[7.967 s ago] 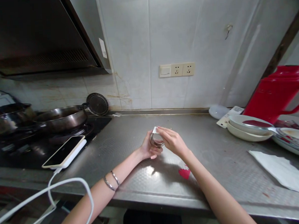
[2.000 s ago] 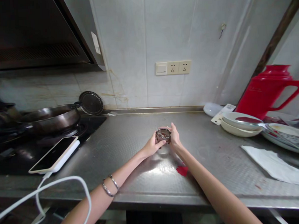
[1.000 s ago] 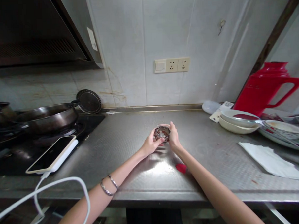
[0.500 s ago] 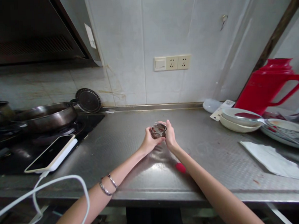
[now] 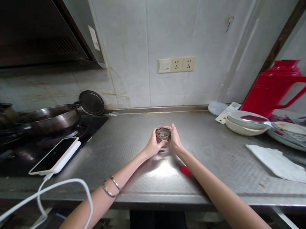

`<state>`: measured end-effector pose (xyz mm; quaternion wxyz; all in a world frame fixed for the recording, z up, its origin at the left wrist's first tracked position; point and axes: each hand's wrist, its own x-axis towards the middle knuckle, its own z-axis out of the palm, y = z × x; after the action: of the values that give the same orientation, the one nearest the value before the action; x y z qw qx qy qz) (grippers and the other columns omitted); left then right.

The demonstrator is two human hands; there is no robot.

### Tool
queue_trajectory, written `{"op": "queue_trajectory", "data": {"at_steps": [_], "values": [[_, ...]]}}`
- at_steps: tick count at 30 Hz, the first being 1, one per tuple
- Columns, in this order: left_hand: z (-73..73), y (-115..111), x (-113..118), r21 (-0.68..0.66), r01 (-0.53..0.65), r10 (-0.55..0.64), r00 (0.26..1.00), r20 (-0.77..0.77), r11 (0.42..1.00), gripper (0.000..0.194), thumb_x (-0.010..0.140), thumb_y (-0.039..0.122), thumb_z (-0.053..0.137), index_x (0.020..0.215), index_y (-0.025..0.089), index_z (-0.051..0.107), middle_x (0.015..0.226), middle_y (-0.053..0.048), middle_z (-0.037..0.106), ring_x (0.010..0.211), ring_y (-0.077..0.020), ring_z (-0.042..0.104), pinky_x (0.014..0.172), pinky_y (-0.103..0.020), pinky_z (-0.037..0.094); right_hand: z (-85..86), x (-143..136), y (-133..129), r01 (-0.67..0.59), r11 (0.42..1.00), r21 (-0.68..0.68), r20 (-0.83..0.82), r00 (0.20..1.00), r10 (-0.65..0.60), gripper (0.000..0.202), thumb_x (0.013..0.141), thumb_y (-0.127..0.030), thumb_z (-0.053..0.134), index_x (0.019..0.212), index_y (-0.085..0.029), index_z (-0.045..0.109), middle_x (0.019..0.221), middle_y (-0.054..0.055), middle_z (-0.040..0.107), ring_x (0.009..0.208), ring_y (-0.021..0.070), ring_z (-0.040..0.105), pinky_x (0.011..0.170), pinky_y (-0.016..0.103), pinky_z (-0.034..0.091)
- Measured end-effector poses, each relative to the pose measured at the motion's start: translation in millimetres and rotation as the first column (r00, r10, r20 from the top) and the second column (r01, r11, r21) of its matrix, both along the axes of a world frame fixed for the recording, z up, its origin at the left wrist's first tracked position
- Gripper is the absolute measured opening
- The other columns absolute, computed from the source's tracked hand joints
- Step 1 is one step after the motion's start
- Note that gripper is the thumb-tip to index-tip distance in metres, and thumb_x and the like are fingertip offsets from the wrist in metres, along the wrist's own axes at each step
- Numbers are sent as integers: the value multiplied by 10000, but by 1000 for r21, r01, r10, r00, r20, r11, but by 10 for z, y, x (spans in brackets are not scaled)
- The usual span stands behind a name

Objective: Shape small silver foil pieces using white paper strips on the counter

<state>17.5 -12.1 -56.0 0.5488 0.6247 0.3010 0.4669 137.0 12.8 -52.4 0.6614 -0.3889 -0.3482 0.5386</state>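
Between my hands, above the steel counter (image 5: 128, 129), is a small round container (image 5: 163, 134) with a shiny, glassy rim and dark brown patches inside. Its exact kind is hard to make out. The opening tilts toward me. My left hand (image 5: 154, 143) wraps round the left and near side, thumb along the front. My right hand (image 5: 175, 140) presses on the right side with its fingers pointing up and away; its palm side is hidden. A red object (image 5: 185, 170) lies on the counter, partly behind my right forearm.
A phone (image 5: 54, 156) on a white block trails a white cable (image 5: 77, 180) over my left forearm. A pan (image 5: 54, 118) sits on the stove at left. At right stand a red thermos (image 5: 273, 85), stacked bowls (image 5: 246, 125), plates (image 5: 296, 135) and a white napkin (image 5: 279, 164).
The small round container has turned slightly in my hands and moved a little to the right and down. Both hands keep their hold. The surroundings have shifted slightly with my head.
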Motion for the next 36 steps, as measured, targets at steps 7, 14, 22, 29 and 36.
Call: {"op": "queue_trajectory", "data": {"at_steps": [7, 14, 22, 29, 36], "values": [[-140, 160, -40, 232, -238, 255, 966, -46, 943, 707, 618, 283, 793, 1164, 162, 361, 1181, -139, 528, 1103, -254, 533, 992, -459, 402, -59, -73, 30, 38, 999, -25, -47, 998, -39, 462, 782, -554, 420, 800, -182, 694, 730, 26, 728, 730, 199, 670, 683, 289, 507], [-52, 72, -5, 133, -191, 191, 981, 14, 972, 674, 598, 269, 805, 1122, 165, 394, 1141, -113, 530, 1041, -241, 559, 906, -438, 473, 26, 50, 6, 142, 986, -86, 21, 990, -140, 458, 772, -465, 391, 710, -150, 718, 650, 48, 718, 666, 210, 659, 626, 283, 484], [71, -61, 12, -69, -42, 47, 996, 82, 997, 629, 614, 302, 794, 1088, 161, 405, 1139, -129, 526, 859, -211, 607, 637, -379, 564, 40, 15, 13, 110, 992, -70, -10, 994, -110, 342, 719, -425, 452, 613, -171, 655, 581, 38, 694, 534, 194, 623, 532, 282, 452], [-13, -9, -4, -54, -11, 16, 996, 86, 998, 648, 634, 332, 785, 1127, 160, 401, 1127, -129, 547, 836, -207, 617, 646, -386, 564, 55, 8, -46, 21, 1000, -5, -54, 998, -21, 380, 723, -493, 473, 748, -175, 680, 755, 41, 733, 638, 208, 652, 587, 298, 479], [-5, -2, -2, 17, -88, 87, 995, 39, 996, 642, 633, 295, 780, 1123, 163, 387, 1045, -100, 567, 859, -191, 596, 677, -337, 551, -16, -10, -20, 17, 1000, -16, -23, 1000, -17, 425, 725, -527, 458, 744, -170, 689, 676, 39, 710, 640, 206, 643, 599, 297, 469]]}}
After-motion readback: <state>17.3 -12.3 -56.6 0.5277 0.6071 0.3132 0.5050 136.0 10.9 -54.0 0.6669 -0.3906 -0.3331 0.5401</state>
